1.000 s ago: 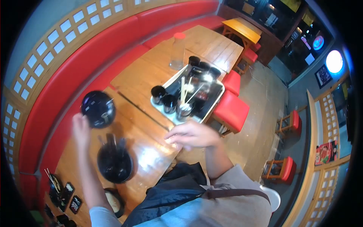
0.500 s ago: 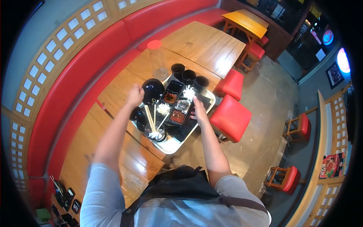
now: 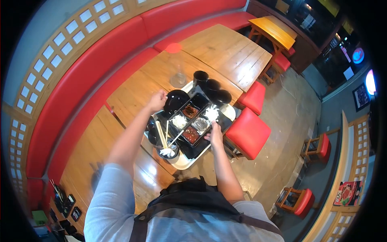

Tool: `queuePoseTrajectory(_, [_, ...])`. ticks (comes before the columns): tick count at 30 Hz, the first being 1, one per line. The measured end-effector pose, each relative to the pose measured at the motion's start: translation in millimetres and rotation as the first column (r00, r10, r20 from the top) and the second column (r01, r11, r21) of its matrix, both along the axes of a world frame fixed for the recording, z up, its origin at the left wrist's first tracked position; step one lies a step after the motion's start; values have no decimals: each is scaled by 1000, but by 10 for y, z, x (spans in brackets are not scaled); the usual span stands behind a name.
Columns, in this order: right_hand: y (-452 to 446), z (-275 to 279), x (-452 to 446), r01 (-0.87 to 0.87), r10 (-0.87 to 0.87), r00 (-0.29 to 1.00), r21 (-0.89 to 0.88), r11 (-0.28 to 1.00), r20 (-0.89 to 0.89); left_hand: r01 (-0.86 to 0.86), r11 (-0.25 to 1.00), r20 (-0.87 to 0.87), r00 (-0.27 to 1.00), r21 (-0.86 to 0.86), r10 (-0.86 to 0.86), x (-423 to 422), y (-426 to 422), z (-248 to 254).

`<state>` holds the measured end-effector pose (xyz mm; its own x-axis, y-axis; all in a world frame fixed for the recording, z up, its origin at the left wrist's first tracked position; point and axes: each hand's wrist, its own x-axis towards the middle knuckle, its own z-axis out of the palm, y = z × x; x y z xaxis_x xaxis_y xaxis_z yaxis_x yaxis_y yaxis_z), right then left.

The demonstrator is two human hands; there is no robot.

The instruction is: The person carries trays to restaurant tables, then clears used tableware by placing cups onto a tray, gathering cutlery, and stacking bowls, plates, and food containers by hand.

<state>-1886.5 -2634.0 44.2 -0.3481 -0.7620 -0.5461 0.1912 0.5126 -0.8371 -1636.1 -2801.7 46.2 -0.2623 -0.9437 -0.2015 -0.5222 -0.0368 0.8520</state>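
Observation:
A loaded white tray (image 3: pixel 184 163) sits across the wooden tables in front of me. My left hand (image 3: pixel 158 101) is closed at the left rim of a round black plate (image 3: pixel 176 101) at the tray's left side. Against the right side of a black divided condiment tray (image 3: pixel 186 131) is my right hand (image 3: pixel 215 135), with thumb up and fingers bent at its edge. The compartments hold white shreds (image 3: pixel 211 113), red sauce (image 3: pixel 190 135), dark red sauce and pale chopped bits. A cup (image 3: pixel 167 149) nearer me carries chopsticks (image 3: pixel 161 131) and crumpled white paper.
Several black cups (image 3: pixel 200 78) stand at the tray's far end. Just beyond is a clear bottle (image 3: pixel 177 78) with a red top. A red bench (image 3: pixel 113 42) runs along the left; red stools (image 3: pixel 248 131) stand to the right. Chopsticks and dark containers occupy the lower-left table.
The view has shifted, moving the scene right and down. My right hand and the condiment tray appear slightly closer to me. My left hand stays at the plate's rim.

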Motion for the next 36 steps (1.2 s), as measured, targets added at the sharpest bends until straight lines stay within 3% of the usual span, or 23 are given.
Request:
queuePoseTrajectory(4, [78,53,18,15,-15,1000,16,1000,22,-48,981,-164,983,186,79,-14,3,-126])
queuePoseTrajectory(6, [97,63,-44,9,-8,1000,14,1000,-20,-63,988,-109,991,142,79,-8,-43,-250])
queuePoseTrajectory(9, [146,234,-137,18,-20,954,-11,1000,-298,-82,991,-27,996,103,85,39,-115,-358])
queuePoseTrajectory(10, [91,-168,-318,39,-93,870,-121,992,-484,-85,990,-6,996,108,86,55,-131,-376])
queuePoseTrajectory(14, [20,198,-596,112,-224,751,-214,970,-622,-145,982,14,989,118,145,-27,-26,-63])
queuePoseTrajectory(17, [-382,341,-815,-20,-381,604,-491,871,-700,-112,984,73,992,139,103,26,-4,-73])
queuePoseTrajectory(19, [-767,533,-976,-282,-181,532,-375,883,-827,108,987,-93,991,121,-97,121,17,-247])
queuePoseTrajectory(20, [-1023,520,-1030,-389,-133,476,-343,855,-869,108,987,-92,991,121,-97,141,24,-242])
queuePoseTrajectory(22, [-1392,396,-1058,-490,-92,413,-307,816,-906,134,985,185,971,106,-152,167,17,-208])
queuePoseTrajectory(24, [-1609,277,-1018,-675,200,341,-91,732,-919,140,984,268,949,114,-166,190,-11,-224])
queuePoseTrajectory(28, [-1700,8,-914,-790,371,243,39,611,-896,173,957,443,857,234,-264,167,37,-68])
queuePoseTrajectory(30, [-1568,158,-797,-703,443,79,265,660,-893,187,931,406,859,315,-310,203,-48,-192])
queuePoseTrajectory(32, [-1552,209,-769,-703,456,76,276,656,-887,167,902,419,842,399,-341,151,-90,-223])
queuePoseTrajectory(36, [-1528,282,-772,-716,442,63,268,645,-895,156,874,209,938,460,-277,162,-54,-84])
